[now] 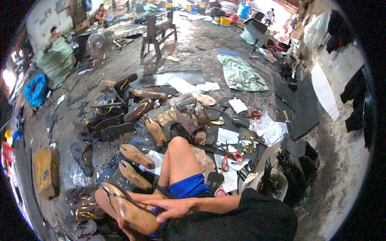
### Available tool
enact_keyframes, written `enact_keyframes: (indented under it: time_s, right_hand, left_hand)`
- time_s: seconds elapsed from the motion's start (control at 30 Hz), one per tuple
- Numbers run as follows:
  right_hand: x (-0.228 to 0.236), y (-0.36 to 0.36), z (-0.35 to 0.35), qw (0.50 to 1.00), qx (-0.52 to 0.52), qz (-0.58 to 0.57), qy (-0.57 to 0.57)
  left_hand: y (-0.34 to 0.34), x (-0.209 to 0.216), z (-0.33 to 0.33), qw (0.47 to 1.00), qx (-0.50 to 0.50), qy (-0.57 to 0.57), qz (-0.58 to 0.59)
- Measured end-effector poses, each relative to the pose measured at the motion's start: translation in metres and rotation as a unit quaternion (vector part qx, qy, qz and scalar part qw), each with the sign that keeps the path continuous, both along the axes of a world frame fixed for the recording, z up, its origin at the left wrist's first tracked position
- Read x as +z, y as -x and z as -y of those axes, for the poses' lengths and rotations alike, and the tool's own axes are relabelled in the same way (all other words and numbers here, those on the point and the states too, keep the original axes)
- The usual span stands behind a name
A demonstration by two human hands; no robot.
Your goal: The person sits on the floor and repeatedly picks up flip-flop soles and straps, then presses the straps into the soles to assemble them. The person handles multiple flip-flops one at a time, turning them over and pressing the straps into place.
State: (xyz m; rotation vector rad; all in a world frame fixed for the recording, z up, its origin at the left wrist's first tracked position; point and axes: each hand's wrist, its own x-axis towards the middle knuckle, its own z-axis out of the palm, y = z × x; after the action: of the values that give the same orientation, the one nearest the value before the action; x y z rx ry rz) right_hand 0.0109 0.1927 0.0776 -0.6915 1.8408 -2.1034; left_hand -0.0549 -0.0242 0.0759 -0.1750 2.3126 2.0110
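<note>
Both hands point(175, 209) hold footwear point(134, 215); a bucket point(284, 186) contains strips point(266, 180).

smudged wooden shoe last point(134, 215), aslant, against the right hand point(173, 209)

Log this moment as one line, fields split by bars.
Left hand: holds wooden shoe last | Right hand: touches its right side | Beyond: more lasts, red-handled scissors

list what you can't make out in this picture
Head view:
- Left hand: most fingers hidden behind the brown wooden shoe last.
- Bulging pale green sack: its opaque material hides any contents.
- Distant standing person: too small and washed out by glare to tell what they do.
- Loose black garment: cut off by the lower edge.
</note>
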Motion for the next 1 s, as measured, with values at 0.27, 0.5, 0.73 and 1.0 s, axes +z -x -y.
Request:
enact_keyframes:
  time_s: [0.27, 0.5, 0.73, 1.0]
  right_hand:
    - [0.000, -0.037, 0.038, 0.957, 0.029, 0.243, 0.155]
    - [0.024, -0.052, 0.030, 0.938, 0.057, 0.286, 0.189]
    - [-0.034, -0.027, 0.054, 0.960, 0.146, 0.208, 0.114]
    - [0.048, -0.017, 0.009, 0.883, 0.020, 0.351, 0.311]
  left_hand:
    - [-0.014, 0.011, 0.005, 0.994, -0.025, 0.100, -0.024]
    - [-0.030, 0.033, -0.002, 0.971, -0.068, 0.207, -0.100]
    - [-0.047, 0.058, -0.024, 0.884, -0.153, 0.353, -0.265]
    - [-0.047, 0.074, -0.008, 0.835, -0.151, 0.432, -0.306]
